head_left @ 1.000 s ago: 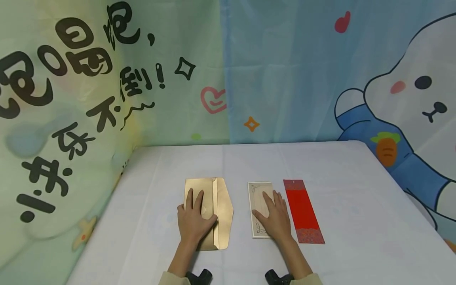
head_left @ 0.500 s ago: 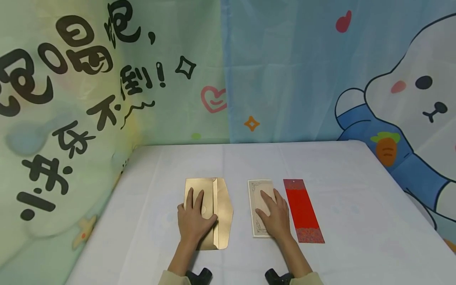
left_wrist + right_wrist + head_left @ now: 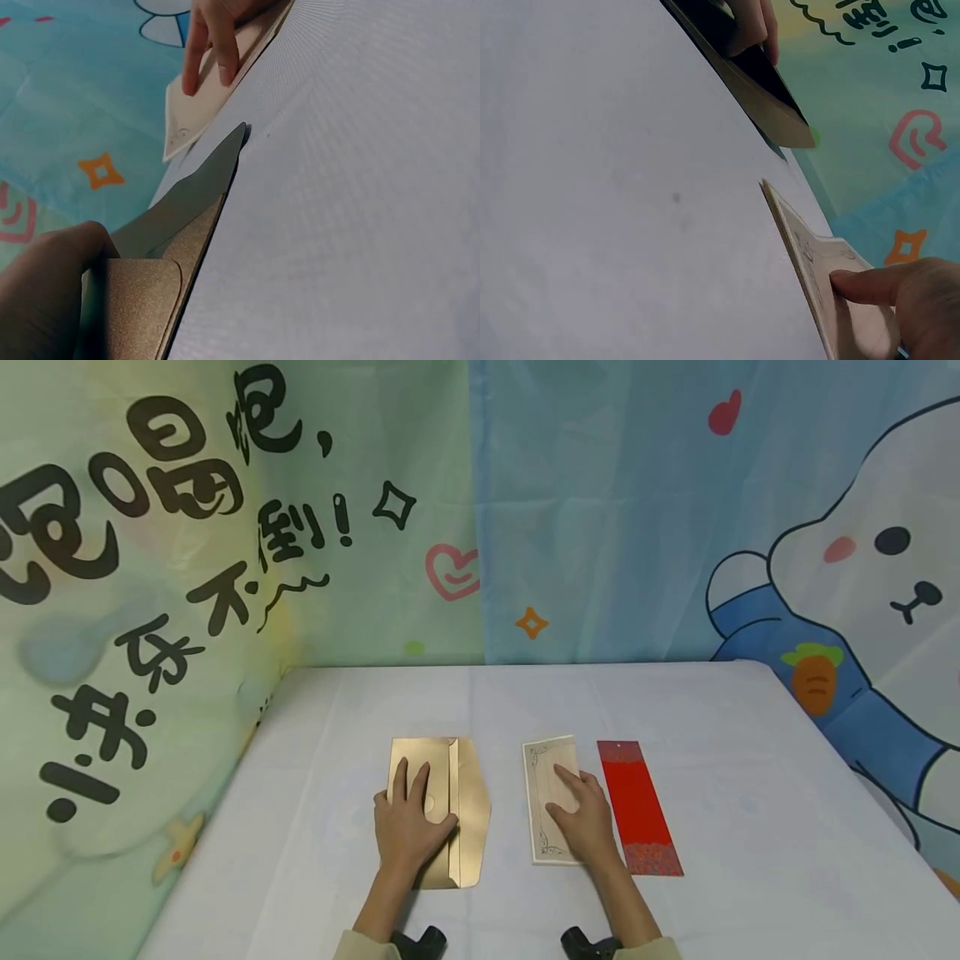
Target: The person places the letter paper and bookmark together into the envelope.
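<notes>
A gold envelope lies on the table with its pointed flap unfolded to the right. My left hand rests flat on it, fingers spread and thumb near the flap's fold. To the right is a cream card with an ornamental printed border. My right hand holds this card by its right side, with the thumb on its face. In the right wrist view the card bows upward, its far right part raised. The fingers beyond its right edge are partly hidden.
A long red strip with patterned ends lies just right of my right hand. White cloth covers the table. A printed curtain hangs behind it. Black wrist mounts sit at the sleeves.
My right hand has shifted a little toward the card's right edge, and its fingers have drawn in. The card's far right corner has risen. My left hand and the envelope have stayed put.
</notes>
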A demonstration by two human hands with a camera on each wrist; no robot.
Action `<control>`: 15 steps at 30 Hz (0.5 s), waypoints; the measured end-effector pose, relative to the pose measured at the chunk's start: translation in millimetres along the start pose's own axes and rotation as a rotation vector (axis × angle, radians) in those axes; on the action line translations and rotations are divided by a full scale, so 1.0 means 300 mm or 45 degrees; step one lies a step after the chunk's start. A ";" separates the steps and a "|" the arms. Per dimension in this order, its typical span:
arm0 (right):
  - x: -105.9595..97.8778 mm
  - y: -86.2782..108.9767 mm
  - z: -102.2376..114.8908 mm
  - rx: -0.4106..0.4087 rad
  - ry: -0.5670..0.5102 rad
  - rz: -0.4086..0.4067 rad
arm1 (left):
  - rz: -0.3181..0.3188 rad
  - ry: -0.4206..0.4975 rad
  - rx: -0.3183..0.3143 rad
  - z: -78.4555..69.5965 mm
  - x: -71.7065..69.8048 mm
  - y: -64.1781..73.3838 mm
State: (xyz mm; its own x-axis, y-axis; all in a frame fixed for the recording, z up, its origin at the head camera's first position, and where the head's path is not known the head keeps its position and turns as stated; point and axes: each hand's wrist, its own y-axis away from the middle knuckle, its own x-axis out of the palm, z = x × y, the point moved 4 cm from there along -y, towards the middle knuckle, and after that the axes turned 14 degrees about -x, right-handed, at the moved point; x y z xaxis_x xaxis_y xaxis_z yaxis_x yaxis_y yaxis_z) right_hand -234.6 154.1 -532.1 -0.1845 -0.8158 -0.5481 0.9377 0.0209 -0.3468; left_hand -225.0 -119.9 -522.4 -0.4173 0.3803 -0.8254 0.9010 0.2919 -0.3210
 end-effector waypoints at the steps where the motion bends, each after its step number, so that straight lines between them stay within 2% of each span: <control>1: -0.005 -0.001 -0.002 0.023 -0.021 0.024 | -0.003 0.002 0.003 -0.001 -0.001 0.000; 3: -0.017 -0.002 -0.005 0.068 -0.074 0.077 | -0.007 0.001 0.009 -0.002 -0.001 0.000; 10: -0.046 0.007 0.004 0.171 -0.402 0.267 | -0.005 -0.007 0.019 -0.001 0.000 0.000; 15: -0.047 0.019 0.005 0.199 -0.489 0.317 | -0.001 -0.018 0.025 0.002 0.002 0.001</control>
State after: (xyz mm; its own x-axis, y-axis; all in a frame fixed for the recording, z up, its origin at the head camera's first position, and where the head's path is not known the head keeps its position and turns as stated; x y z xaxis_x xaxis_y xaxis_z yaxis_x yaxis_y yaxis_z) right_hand -226.2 164.8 -525.0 0.1459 -0.9519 -0.2694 0.9780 0.1798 -0.1059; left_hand -225.0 -120.3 -523.2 -0.4165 0.3674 -0.8316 0.9028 0.2747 -0.3308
